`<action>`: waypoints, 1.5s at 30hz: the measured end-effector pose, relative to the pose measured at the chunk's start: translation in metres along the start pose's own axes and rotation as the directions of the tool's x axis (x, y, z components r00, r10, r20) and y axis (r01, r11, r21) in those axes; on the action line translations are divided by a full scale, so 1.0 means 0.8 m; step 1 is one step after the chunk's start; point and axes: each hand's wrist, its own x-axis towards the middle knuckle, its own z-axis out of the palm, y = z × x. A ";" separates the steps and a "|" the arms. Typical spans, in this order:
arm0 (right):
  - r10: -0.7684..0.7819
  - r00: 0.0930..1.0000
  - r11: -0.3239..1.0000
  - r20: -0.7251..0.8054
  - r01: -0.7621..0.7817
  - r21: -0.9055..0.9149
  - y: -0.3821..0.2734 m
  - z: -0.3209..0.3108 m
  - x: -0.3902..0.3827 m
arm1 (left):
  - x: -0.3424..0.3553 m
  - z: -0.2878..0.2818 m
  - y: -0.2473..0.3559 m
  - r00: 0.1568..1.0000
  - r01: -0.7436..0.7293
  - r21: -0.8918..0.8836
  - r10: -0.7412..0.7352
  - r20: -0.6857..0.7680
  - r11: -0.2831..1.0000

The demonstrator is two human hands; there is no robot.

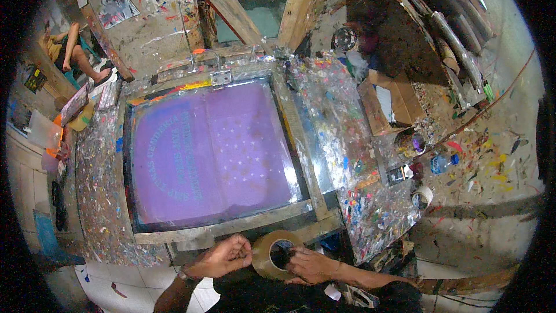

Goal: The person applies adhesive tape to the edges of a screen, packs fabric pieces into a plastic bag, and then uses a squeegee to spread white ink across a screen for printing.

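A wide roll of brownish clear packing tape is at the table's near edge, just in front of my body. My right hand grips its right side, with fingers hooked into the core hole. At the roll's left edge is my left hand, its fingers curled and pinched together; what lies between them is too small to make out. Beyond both hands, a wooden-framed printing screen lies flat on the paint-spattered table. Its purple mesh bears lettering on the left and small pale stars on the right.
Metal clamps sit along the screen's far edge. To the right are an open cardboard box, a paint pot, a water bottle and a white cup. Another person's leg shows at the far left.
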 end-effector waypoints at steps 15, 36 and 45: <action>0.034 0.999 0.997 -0.032 -0.036 -0.062 -0.002 0.005 0.005 | -0.009 0.047 0.030 0.917 -0.155 0.587 0.337 -0.214 0.794; 0.605 0.794 0.733 -0.050 -0.581 -0.355 -0.165 -0.322 -0.031 | -0.359 -0.303 0.026 -0.274 -0.382 0.695 0.644 -0.715 0.609; 0.278 0.927 0.683 -0.253 -0.376 -0.627 -0.183 -0.315 -0.041 | -0.271 -0.267 0.041 -0.009 -0.919 0.237 0.584 -0.812 0.316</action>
